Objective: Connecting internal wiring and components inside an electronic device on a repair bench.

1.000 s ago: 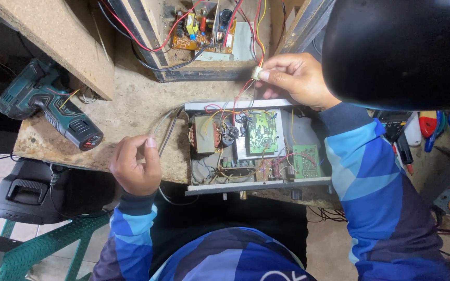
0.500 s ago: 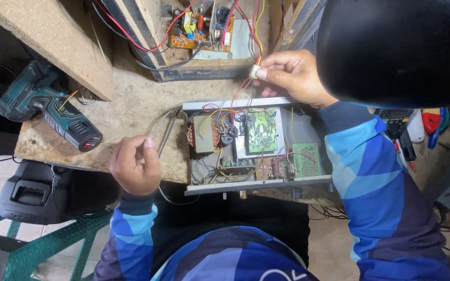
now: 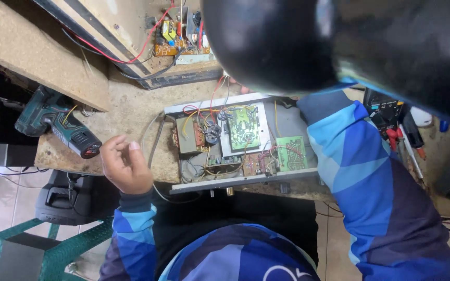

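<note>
An open metal amplifier chassis (image 3: pixel 287 112) lies on the worn bench, with green circuit boards (image 3: pixel 243 127), a transformer and several coloured wires inside. My left hand (image 3: pixel 126 166) hovers over the bench just left of the chassis, fingers loosely curled in, with nothing seen in it. My right arm in a blue patterned sleeve (image 3: pixel 350 156) reaches over the chassis's far right corner. My right hand (image 3: pixel 241 88) is almost wholly hidden behind a dark round shape (image 3: pixel 308 41) close to the camera; only a sliver of fingers shows.
A teal cordless drill (image 3: pixel 58 125) lies at the bench's left edge. A second open case with an orange board and red wires (image 3: pixel 175 39) stands behind the chassis. Hand tools (image 3: pixel 399 132) lie at the right. A green plastic chair (image 3: pixel 37 250) stands on the floor below left.
The dark round shape has moved across and now covers my right hand, which held a small white piece at the chassis's far edge. My left hand has uncurled slightly and stayed left of the chassis.
</note>
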